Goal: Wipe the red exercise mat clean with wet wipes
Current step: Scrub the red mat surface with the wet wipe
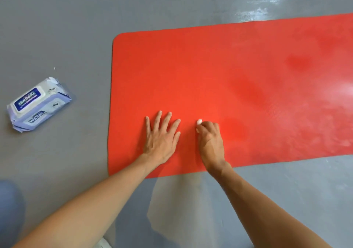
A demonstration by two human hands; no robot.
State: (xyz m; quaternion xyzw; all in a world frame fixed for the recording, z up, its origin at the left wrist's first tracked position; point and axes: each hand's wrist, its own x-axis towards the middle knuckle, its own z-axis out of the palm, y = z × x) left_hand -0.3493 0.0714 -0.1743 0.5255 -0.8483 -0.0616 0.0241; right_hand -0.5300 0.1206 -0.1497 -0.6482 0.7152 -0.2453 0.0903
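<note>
The red exercise mat (pixel 219 72) lies flat on the grey floor and runs out of view to the right. My left hand (pixel 162 135) rests on its near left part, palm down with fingers spread and straight. Beside it, my right hand (pixel 210 139) has its fingers curled round a small balled-up white wet wipe (pixel 199 121), pressed against the mat; only a tip of the wipe shows past the fingers. Darker damp patches mark the mat to the right of my hands.
A purple and white pack of wet wipes (pixel 38 104) lies on the grey floor (pixel 66 37) left of the mat, its lid closed. A blue knee or trouser leg (pixel 9 205) shows at the lower left. Glare shines on the floor at the upper right.
</note>
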